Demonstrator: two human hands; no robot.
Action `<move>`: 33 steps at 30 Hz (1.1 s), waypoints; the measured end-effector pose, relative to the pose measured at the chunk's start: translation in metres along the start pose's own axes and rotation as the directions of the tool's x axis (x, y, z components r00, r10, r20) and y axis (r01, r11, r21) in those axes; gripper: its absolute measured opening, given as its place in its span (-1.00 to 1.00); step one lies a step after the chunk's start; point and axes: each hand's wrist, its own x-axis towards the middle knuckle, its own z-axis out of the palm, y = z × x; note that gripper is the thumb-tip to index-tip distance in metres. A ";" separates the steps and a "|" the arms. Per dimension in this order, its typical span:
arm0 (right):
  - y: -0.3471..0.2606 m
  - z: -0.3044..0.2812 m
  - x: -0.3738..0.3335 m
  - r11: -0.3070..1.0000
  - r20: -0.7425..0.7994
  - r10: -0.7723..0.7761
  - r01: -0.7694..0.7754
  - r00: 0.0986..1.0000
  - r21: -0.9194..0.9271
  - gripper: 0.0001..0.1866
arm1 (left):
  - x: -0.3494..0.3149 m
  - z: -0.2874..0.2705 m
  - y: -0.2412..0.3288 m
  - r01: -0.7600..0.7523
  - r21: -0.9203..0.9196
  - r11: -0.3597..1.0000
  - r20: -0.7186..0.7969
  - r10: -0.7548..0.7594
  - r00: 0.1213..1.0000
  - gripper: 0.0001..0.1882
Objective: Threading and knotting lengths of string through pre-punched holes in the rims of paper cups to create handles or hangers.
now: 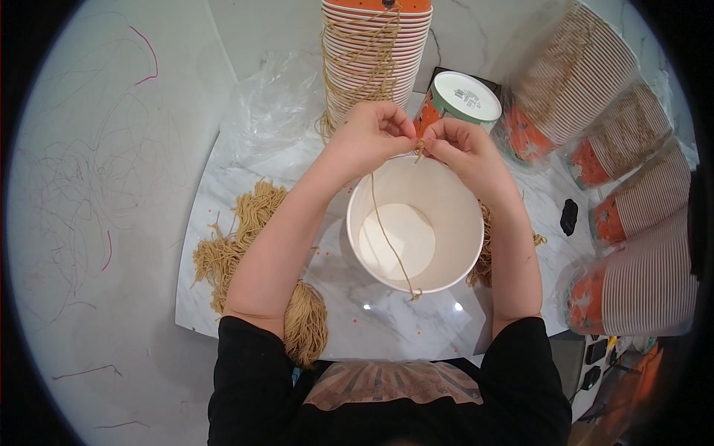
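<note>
A wide white paper bucket (465, 215) stands with its mouth toward me on the marbled table. At its far rim my left hand (375, 130) and my right hand (461, 141) meet, fingertips pinched on a tan cord (388, 230). The cord makes a small knot between the fingers. From there it runs across the bucket's mouth to the near rim, where another knot sits. Whether the cord passes through holes in the rim, I cannot tell.
Tan cord bundles (249, 223) lie on the left, with more cord (485, 249) behind the bucket's right side. A tall bucket stack (375, 56) draped with cords rises behind. Bagged bucket stacks (643, 275) line the right, near a green-rimmed tub (466, 97) and clear plastic (271, 108).
</note>
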 end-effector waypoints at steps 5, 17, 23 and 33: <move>-0.004 0.001 -0.001 0.997 0.001 0.056 -0.056 0.998 0.048 -0.87 | -0.007 -0.005 0.013 0.026 0.081 0.996 0.031 -0.028 0.999 -0.89; -0.014 0.002 -0.006 0.998 0.024 0.052 -0.053 0.998 0.041 -0.86 | -0.010 -0.009 0.017 0.101 0.081 0.992 0.036 -0.105 0.994 -0.74; -0.012 0.003 -0.005 0.999 0.013 0.026 -0.026 1.000 -0.022 -0.86 | -0.009 -0.011 0.016 0.118 0.130 0.984 0.055 -0.126 0.991 -0.76; -0.006 0.003 -0.003 0.999 -0.003 0.051 -0.051 0.999 0.013 -0.85 | -0.007 -0.006 0.013 0.161 0.067 0.985 0.042 -0.164 0.986 -0.69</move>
